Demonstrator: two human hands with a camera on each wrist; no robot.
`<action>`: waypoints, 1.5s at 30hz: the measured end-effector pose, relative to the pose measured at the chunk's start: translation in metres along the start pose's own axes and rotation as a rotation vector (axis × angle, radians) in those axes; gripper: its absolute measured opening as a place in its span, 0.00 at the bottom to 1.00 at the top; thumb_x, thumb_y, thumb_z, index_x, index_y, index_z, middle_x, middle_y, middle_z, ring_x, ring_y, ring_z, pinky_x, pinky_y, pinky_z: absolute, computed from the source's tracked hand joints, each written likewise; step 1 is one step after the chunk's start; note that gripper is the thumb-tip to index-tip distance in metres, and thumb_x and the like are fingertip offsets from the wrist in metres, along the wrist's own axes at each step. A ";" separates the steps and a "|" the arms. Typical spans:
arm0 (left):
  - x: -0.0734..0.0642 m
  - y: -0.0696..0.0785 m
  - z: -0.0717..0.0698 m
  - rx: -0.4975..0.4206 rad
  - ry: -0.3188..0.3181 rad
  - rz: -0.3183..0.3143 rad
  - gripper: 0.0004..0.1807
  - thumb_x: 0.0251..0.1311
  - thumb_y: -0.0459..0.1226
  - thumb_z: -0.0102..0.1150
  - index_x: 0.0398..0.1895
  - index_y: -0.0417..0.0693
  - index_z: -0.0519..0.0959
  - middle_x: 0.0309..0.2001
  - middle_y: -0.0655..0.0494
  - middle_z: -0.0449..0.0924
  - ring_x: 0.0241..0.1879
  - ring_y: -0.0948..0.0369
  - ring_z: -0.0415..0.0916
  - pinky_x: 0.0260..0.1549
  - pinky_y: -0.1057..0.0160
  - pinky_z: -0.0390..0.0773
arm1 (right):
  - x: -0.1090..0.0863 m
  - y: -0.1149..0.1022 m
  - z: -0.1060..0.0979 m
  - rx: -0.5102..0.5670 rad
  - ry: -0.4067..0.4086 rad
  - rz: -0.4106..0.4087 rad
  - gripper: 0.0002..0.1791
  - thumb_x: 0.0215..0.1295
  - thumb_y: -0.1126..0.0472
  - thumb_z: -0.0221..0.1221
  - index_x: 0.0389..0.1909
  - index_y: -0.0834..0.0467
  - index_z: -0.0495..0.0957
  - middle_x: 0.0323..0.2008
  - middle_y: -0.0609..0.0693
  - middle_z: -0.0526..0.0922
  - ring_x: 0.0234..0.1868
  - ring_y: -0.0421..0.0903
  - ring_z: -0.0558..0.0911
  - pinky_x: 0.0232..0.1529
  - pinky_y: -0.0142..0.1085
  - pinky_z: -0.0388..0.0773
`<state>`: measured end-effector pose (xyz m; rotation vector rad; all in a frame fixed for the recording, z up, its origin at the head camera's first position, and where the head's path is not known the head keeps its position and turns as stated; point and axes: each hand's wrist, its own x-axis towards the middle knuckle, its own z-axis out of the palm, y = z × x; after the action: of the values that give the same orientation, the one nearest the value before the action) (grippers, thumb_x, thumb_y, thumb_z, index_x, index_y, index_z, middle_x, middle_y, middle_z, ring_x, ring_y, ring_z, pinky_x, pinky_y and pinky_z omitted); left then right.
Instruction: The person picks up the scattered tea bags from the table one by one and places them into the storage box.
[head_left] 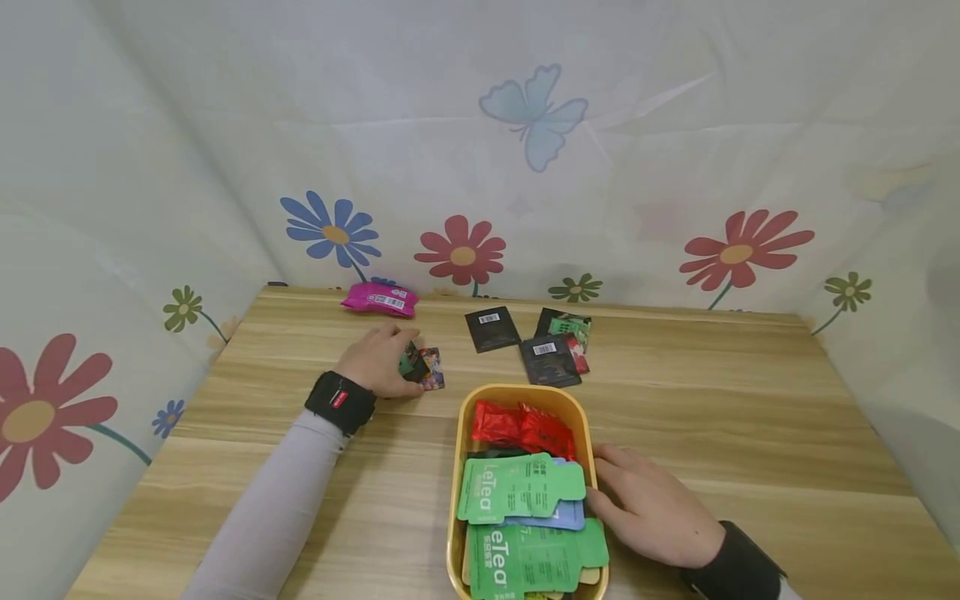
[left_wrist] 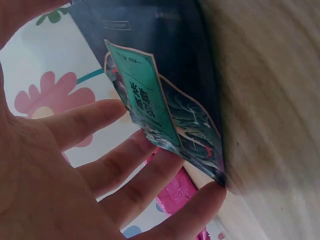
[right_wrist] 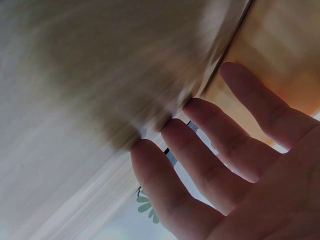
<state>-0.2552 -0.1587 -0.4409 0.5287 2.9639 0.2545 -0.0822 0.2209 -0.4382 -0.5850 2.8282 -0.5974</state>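
Observation:
My left hand holds a black tea sachet with a green label by its edges, fingers along one side and thumb at the other. The sachet is tilted over the table, and in the head view the hand hides most of it. Just right of it lies a small colourful packet. My right hand rests on the table against the right side of a yellow container, its fingers loosely bent and holding nothing. Inside the container are green LeTea packets, a blue packet and red packets.
Behind my left hand lies a magenta packet. Beyond the container are a black sachet, another black sachet overlapping a red-edged one, and a green-and-black sachet. A flower-printed curtain stands along the table's back edge.

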 end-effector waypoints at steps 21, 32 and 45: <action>-0.013 0.036 -0.028 -0.017 0.152 0.186 0.52 0.40 0.59 0.70 0.69 0.43 0.69 0.63 0.46 0.71 0.58 0.51 0.69 0.61 0.49 0.71 | 0.001 0.003 0.002 -0.011 0.008 0.002 0.27 0.71 0.40 0.49 0.62 0.49 0.79 0.59 0.40 0.76 0.58 0.40 0.73 0.59 0.50 0.73; -0.049 0.092 -0.046 -0.149 0.291 0.536 0.48 0.45 0.59 0.64 0.69 0.45 0.71 0.60 0.55 0.71 0.53 0.63 0.67 0.53 0.64 0.74 | 0.001 0.002 0.002 -0.013 0.011 -0.006 0.27 0.71 0.40 0.49 0.61 0.50 0.80 0.57 0.39 0.77 0.56 0.39 0.74 0.58 0.49 0.74; -0.067 0.121 -0.034 -0.172 0.140 0.652 0.69 0.39 0.77 0.56 0.83 0.61 0.42 0.81 0.57 0.34 0.79 0.52 0.37 0.70 0.41 0.50 | 0.002 0.004 0.003 -0.007 0.000 -0.003 0.27 0.71 0.40 0.50 0.60 0.50 0.80 0.57 0.40 0.77 0.56 0.40 0.75 0.57 0.50 0.75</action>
<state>-0.1574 -0.0749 -0.3794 1.4869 2.7513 0.6146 -0.0845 0.2226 -0.4424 -0.5904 2.8312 -0.5880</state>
